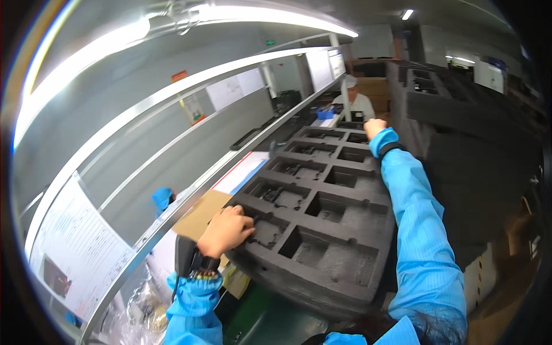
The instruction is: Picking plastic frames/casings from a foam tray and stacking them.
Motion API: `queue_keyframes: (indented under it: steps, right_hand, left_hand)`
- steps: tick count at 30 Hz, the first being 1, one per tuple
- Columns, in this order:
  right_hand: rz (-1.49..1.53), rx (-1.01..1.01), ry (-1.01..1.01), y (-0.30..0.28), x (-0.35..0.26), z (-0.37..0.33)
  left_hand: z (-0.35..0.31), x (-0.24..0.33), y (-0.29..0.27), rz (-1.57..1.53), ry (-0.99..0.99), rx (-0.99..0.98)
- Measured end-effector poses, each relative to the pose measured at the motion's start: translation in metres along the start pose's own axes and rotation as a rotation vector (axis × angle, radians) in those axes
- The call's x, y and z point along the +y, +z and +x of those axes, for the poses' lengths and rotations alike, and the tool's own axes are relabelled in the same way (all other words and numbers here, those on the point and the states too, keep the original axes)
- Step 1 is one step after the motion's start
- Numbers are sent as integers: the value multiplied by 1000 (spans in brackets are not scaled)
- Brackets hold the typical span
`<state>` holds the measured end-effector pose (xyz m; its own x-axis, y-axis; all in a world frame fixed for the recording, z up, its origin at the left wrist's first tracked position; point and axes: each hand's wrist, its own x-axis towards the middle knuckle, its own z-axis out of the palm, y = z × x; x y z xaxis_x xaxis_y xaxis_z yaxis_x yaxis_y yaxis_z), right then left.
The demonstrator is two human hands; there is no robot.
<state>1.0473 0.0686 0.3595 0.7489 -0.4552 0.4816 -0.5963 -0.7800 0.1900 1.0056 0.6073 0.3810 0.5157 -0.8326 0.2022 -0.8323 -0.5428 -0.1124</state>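
White sheet (75,247) of printed paper hangs at far left, tilted to face the bench, probably so whoever works here can glance up at it. Below it lie clear plastic bags (146,307), then a flat piece of cardboard (198,215) behind the tray.

Next comes the person's left hand (229,230), its fingers bent over the near left corner of the dark foam tray (339,230). Whether they pinch anything I can't tell from where I stand. The tray runs lengthwise away from the body, tilted in my view, and small dark parts (280,195) sit in its left-hand pockets, presumably kept apart so they don't knock together.

Beyond the far end are a blue bin (325,112) and a co-worker (361,103) in white. The right hand (375,127) reaches to the far right edge, fingers curled; their grip is hidden. Hands at opposite corners would suit steadying something so long. At far right, more dark foam (471,115) stands stacked.
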Motion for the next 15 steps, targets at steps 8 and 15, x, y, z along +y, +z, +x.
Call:
queue_keyframes:
  steps: [8,15]
  right_hand:
    - [76,-301,100,23,25,19]
    - [166,-340,340,23,26,14]
  left_hand:
    - [25,5,5,59,-246,-36]
    - [41,8,1,17,-226,-92]
